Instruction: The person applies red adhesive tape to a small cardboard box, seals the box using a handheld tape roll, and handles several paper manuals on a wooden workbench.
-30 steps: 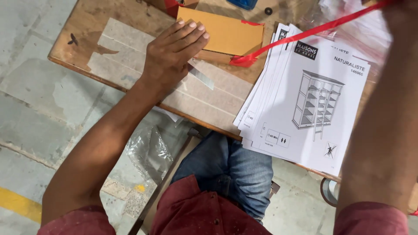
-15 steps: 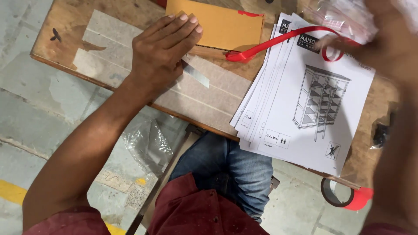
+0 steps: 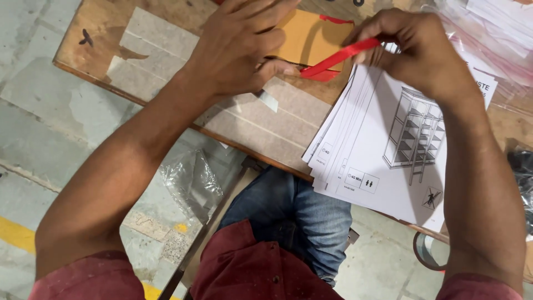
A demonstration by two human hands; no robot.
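Note:
My left hand (image 3: 241, 47) lies flat on a tan cardboard packet (image 3: 311, 36) on the wooden table (image 3: 111, 39), its thumb beside the low end of a red tape strip (image 3: 338, 58). My right hand (image 3: 413, 50) pinches the upper end of that red strip, stretched taut from the packet's corner. Below my right hand lies a stack of white instruction booklets (image 3: 383, 161) with a line drawing of a shelf unit.
Clear plastic bags (image 3: 494, 39) lie at the table's far right. A crumpled plastic bag (image 3: 191, 180) rests on the concrete floor near a yellow line (image 3: 16, 233). A red tape roll (image 3: 427, 255) shows under the table edge. My knees are below the table.
My right hand came down into view and now pinches the red strip close to the packet. My left hand slid right onto the packet, thumb at the strip's end.

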